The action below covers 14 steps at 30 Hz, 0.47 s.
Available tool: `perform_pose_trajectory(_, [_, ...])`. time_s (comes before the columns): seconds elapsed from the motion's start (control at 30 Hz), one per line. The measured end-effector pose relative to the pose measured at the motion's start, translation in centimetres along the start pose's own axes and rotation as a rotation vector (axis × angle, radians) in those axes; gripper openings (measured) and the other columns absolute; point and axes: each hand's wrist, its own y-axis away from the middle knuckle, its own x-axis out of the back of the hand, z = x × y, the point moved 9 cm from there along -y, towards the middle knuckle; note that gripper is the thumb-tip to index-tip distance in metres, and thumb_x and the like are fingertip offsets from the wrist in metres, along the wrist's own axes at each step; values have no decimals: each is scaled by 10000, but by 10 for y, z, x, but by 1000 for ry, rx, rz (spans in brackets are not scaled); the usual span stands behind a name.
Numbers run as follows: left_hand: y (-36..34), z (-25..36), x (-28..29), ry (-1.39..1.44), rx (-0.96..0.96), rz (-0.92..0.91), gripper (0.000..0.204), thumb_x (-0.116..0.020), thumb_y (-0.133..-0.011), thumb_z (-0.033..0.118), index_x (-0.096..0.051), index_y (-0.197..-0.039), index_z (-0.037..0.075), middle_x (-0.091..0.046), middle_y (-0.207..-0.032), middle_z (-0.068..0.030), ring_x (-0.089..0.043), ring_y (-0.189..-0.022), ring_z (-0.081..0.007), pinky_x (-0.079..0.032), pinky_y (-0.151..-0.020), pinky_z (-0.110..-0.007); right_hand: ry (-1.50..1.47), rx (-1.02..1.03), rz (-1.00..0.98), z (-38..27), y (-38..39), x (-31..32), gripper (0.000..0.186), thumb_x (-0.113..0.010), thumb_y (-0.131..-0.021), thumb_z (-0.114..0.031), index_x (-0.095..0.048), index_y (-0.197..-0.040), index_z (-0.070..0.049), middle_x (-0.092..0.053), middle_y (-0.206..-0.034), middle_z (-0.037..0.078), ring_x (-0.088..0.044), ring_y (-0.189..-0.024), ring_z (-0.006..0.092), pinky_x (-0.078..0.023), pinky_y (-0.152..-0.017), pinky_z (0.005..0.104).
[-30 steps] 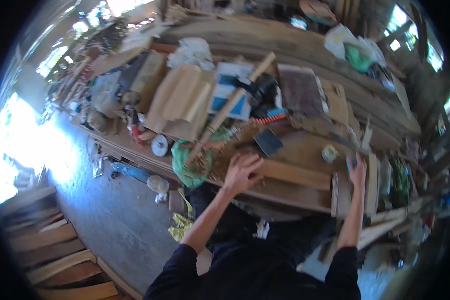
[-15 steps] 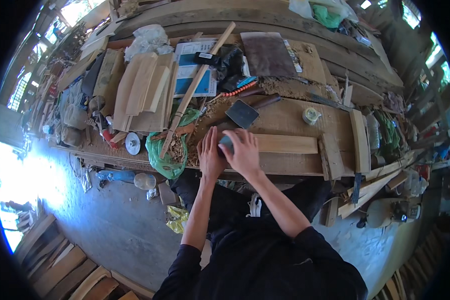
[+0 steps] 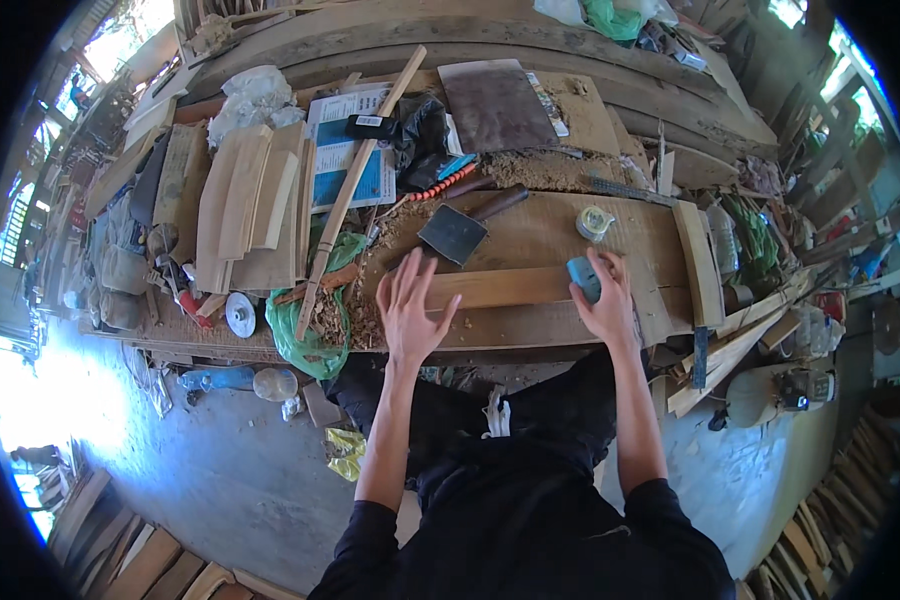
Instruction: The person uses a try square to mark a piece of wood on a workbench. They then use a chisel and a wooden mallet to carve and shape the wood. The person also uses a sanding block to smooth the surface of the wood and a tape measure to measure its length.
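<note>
A pale wooden board (image 3: 505, 287) lies lengthwise across the workbench in front of me. Near its right end my right hand (image 3: 607, 305) is closed around a small light-blue block (image 3: 584, 280). Over the board's left end my left hand (image 3: 410, 312) has its fingers spread and holds nothing; whether it touches the wood I cannot tell. Just beyond the board rests a tool with a dark square head (image 3: 452, 235) and a wooden handle (image 3: 500, 203). A round, clear-and-yellow item (image 3: 595, 222) stands farther right.
A green plastic bag (image 3: 305, 340) with shavings hangs at the front edge. Stacked boards (image 3: 245, 205) and a long thin stick (image 3: 360, 175) lie to the left. A brown sheet (image 3: 498, 105) is at the back, an upright plank (image 3: 697, 265) at the right.
My hands were together at the board's left end. The right hand has moved right along the board with the blue block; the left has stayed near that end and its fingers have spread.
</note>
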Motion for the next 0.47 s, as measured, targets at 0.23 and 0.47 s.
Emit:
perform_pose_trajectory(0.23, [-65, 8, -68, 171, -34, -287, 466, -757, -908, 229, -721, -1360, 124, -670, -1452, -78, -598, -1357, -272, -376, -1193, -481, 232, -197, 300, 62, -25, 69, 632, -787, -945, -321, -587, -1538, -229, -513, -1568, 198, -497, -1423, 411, -388, -1171, 555])
perform_pose_trajectory(0.47, [-76, -25, -69, 122, -213, -580, 617, -795, -806, 291, -714, -1403, 157, -588, -1572, -100, -508, -1485, -225, -290, -1285, -455, -136, 98, 48, 19, -14, 35, 656, -821, -919, -431, -646, -1467, -117, -538, -1568, 176, -462, -1485, 363, -319, -1246, 528])
